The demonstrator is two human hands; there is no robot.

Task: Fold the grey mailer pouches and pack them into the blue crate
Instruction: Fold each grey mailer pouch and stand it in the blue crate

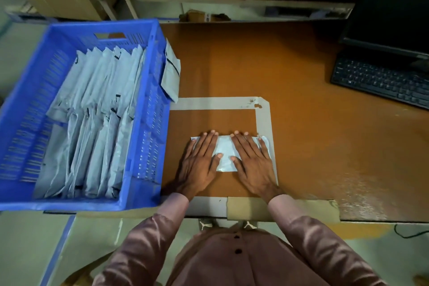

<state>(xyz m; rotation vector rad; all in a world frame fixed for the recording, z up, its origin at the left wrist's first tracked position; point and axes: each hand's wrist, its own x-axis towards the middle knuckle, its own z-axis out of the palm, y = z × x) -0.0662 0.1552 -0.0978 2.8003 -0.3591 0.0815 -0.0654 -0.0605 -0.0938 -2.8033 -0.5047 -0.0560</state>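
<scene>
Both hands lie flat, fingers straight and spread, palms down on one grey mailer pouch (224,155) at the near middle of the brown table (290,72). Left hand (199,162) covers the pouch's left part, right hand (251,162) its right part; only the strip between them and the outer corners show. Neither hand pinches or lifts anything.

The pouch reads as a short, compact rectangle, so I judge it already folded and being pressed flat along the crease; whether another fold is due, I cannot tell. It sits inside the pale taped outline (262,116) marked on the table.

Left of the hands, touching the table's near left area, stands the blue crate (148,169). Folded pouches (92,123) stand on edge in it in rows, filling most of the floor; a bare strip remains at its left. One more pouch (171,76) leans outside against the crate's right wall.

Judgement: task well advanced. No stack of unfolded pouches is in view.

Far right: a black keyboard (380,81).
</scene>
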